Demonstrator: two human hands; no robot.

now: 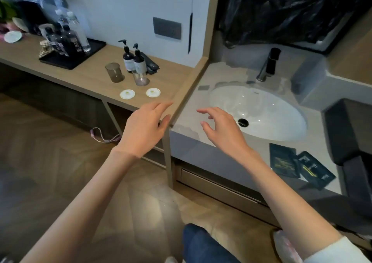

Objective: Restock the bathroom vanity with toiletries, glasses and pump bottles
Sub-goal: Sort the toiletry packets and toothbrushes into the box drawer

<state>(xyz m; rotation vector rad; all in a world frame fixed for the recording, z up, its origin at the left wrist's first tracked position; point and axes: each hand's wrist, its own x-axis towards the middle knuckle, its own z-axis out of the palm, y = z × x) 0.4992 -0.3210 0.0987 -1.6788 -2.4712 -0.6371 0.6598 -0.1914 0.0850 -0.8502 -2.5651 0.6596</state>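
Two dark pump bottles [133,58] stand side by side on the wooden counter [88,75], with dark sachets [151,64] behind them. A smoky glass [114,72] and a clear glass [140,78] stand in front, and two round white coasters [140,93] lie nearer the edge. Two dark toiletry packets [298,165] lie on the grey vanity top [188,119] at the sink's [261,111] near right. My left hand [147,127] hovers over the counter's corner, fingers relaxed, holding nothing. My right hand [219,127] hangs over the vanity's front edge, fingers loosely spread, empty.
A black tray [74,58] with dark and clear water bottles sits far left on the counter. A black faucet [268,64] rises behind the sink. A dark box [350,133] stands at the right edge. A black plastic bag [281,10] hangs behind. Wooden floor lies below.
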